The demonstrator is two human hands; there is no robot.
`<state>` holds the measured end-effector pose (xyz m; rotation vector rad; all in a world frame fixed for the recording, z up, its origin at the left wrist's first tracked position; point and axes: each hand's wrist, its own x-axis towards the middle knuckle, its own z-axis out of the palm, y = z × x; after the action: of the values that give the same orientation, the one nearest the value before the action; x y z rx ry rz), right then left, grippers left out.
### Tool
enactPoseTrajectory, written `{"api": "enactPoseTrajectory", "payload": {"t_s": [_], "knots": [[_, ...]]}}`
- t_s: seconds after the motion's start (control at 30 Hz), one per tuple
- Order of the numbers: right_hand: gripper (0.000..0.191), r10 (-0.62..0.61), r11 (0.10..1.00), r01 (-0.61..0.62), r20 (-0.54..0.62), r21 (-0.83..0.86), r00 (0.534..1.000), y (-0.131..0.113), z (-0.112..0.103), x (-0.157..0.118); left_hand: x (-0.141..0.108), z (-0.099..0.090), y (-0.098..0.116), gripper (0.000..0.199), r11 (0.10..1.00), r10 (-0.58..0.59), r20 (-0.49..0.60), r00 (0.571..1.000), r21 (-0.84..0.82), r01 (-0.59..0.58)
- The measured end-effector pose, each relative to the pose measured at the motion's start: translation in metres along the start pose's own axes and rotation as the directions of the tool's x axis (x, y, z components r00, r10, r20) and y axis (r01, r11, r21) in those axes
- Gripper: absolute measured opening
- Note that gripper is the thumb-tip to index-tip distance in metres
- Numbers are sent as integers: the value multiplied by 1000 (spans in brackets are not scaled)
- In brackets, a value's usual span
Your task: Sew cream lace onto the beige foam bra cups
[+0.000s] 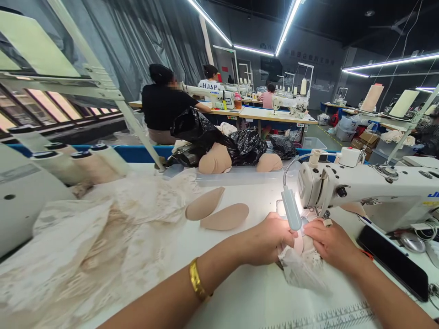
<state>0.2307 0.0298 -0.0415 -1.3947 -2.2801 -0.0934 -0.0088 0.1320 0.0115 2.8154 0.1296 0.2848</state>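
My left hand (270, 240) is closed on a piece of white lace fabric (305, 272) at the sewing machine (356, 183), its fingers curled at the edge. From the other side, my right hand (334, 242) grips the same lace close to the needle area, fingers bunched together. A pale pink padded piece (298, 242) shows between the hands, against the lace. The lamp head (291, 210) hangs in front of the needle and hides part of the fabric and my left fingertips. Two beige foam cups (224, 217) lie on the table left of my hands.
White lace cloth (137, 246) spreads over the table's left side, near thread cones (106, 160). Beyond the table edge are black plastic bags (247, 146) and stacked beige cups (215, 159). A phone (393, 260) lies at right; a ruler (329, 317) in front. Co-workers sit at machines behind.
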Motion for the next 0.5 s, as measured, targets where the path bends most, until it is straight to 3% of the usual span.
{"api": "enactPoseTrajectory", "payload": {"t_s": [0.2, 0.33, 0.5], "knots": [[33, -75, 996, 73, 35, 57, 997, -3, -5, -1, -1, 2, 2, 28, 999, -12, 21, 1000, 52, 11], [32, -53, 996, 48, 68, 71, 996, -5, -9, 0, 0, 2, 7, 31, 998, -30, 80, 996, 58, 25], [31, 26, 999, -28, 51, 40, 998, 1, -6, -5, 1, 4, 2, 35, 996, -64, 24, 998, 64, 62]]}}
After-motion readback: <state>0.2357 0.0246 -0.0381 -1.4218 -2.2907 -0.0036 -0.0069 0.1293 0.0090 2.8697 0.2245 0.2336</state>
